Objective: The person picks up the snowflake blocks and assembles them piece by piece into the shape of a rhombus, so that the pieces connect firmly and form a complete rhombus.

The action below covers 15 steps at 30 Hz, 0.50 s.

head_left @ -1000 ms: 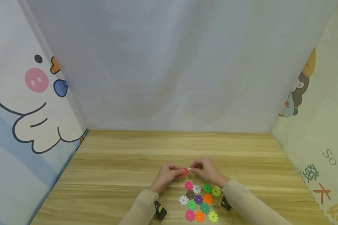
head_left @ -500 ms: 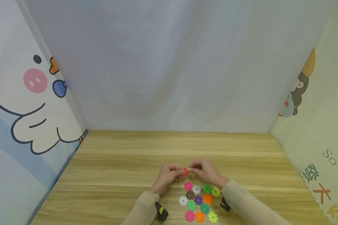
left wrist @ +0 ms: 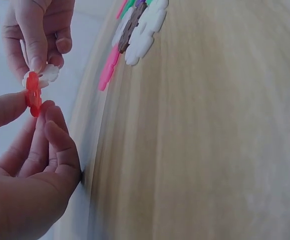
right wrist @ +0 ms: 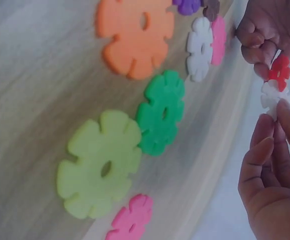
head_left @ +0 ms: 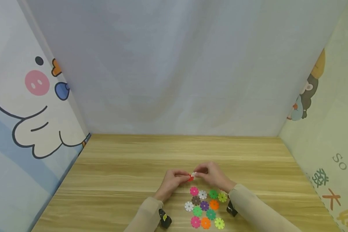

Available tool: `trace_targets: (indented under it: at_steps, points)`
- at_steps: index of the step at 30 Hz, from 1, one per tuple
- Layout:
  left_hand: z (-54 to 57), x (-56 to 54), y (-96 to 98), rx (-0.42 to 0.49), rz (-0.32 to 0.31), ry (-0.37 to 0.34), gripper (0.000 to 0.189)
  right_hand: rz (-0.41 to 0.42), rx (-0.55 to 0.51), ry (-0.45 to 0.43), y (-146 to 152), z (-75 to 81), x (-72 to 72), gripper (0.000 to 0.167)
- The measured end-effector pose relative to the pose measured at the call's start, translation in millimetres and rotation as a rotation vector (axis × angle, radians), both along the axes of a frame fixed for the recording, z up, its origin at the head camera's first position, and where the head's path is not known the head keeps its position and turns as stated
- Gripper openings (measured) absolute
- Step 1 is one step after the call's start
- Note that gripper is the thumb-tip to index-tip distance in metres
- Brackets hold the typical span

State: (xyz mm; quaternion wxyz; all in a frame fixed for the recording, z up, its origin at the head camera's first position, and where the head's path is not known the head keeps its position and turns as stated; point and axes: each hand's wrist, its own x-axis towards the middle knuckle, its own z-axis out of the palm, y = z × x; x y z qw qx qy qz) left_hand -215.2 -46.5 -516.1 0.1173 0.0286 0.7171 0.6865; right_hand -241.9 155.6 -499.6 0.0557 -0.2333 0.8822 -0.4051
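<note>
My left hand [head_left: 171, 182] pinches a red notched plastic disc [left wrist: 33, 94] between thumb and fingertips. A white notched disc [right wrist: 271, 96] is pinched the same way in my right hand [head_left: 214, 175]. The two flower-shaped discs meet edge to edge at an angle, the white one's rim overlapping the red one's notches. Both are held up over the table, just beyond the loose discs. In the right wrist view the fingertips of the left hand [right wrist: 269, 37] show behind the red disc, and the white one is partly covered by my right thumb.
Several loose notched discs lie flat on the wooden table [head_left: 119, 180] before me, among them a purple disc [head_left: 204, 206], an orange disc [head_left: 205, 222] and a yellow-green disc [right wrist: 102, 165]. A pink disc [right wrist: 131, 220] lies near my right wrist. Printed cloth walls [head_left: 174, 80] surround the table.
The white disc has moved left against the red one and now overlaps its edge. The red disc has tilted, showing less of its face. The loose discs have stayed put.
</note>
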Motion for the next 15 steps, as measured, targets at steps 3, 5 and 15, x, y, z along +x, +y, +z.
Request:
trace_targets:
  at_steps: [3, 5, 15]
  points:
    - [14.2, 6.1, -1.1, -0.017, -0.01, 0.026, 0.022, -0.008, -0.008, -0.012, -1, -0.6, -0.6, 0.007]
    - [19.7, 8.6, -1.9, -0.025, -0.018, 0.05, 0.021, -0.005, -0.014, -0.017, -2, -1.4, -1.3, 0.006]
    - [21.5, 9.9, -2.1, -0.079, -0.035, 0.063, 0.018, -0.009, -0.042, -0.089, -4, -3.7, -3.2, 0.007]
